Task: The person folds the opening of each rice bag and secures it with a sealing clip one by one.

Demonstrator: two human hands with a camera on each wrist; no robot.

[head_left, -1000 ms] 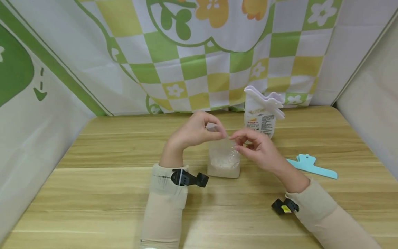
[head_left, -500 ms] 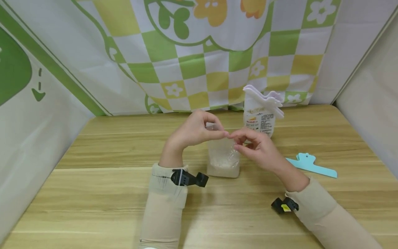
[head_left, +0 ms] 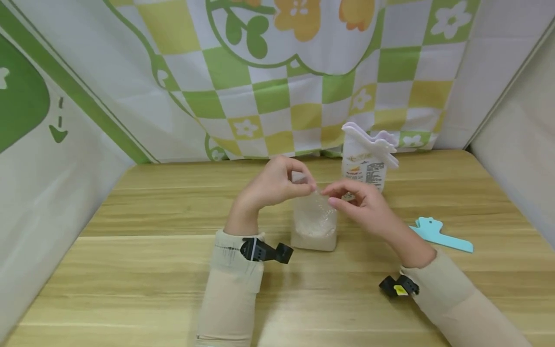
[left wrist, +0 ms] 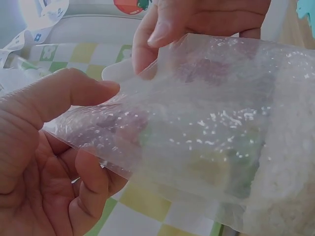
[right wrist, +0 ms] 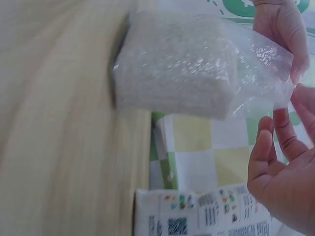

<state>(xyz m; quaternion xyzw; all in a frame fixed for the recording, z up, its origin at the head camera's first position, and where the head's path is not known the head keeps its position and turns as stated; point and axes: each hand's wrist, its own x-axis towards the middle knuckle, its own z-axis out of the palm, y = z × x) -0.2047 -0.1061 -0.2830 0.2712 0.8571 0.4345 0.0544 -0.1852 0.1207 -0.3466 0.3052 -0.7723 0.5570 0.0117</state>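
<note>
A clear plastic bag (head_left: 314,236) partly filled with white grains like rice stands upright on the table. My left hand (head_left: 277,183) pinches its top edge; in the left wrist view the thumb (left wrist: 93,91) lies in front of the film and the fingers behind. At the bag's upper right edge, my right hand (head_left: 362,207) has the film between its thumb and fingers, the thumb and index fingertips a little apart. Through the film, some right-hand fingertips show blurred in the left wrist view. The grains fill the lower part of the bag.
Behind my right hand stands a white printed pouch (head_left: 363,166), its top held by a pale lilac clip (head_left: 375,142). A light blue sealing clip (head_left: 442,236) lies on the wooden table (head_left: 143,270) at right. A checked cloth (head_left: 269,96) hangs at the back.
My right thumb and index finger have parted slightly at the bag's edge, after the two hands' fingertips met half a second ago. The left hand keeps its pinch; the bag stays put.
</note>
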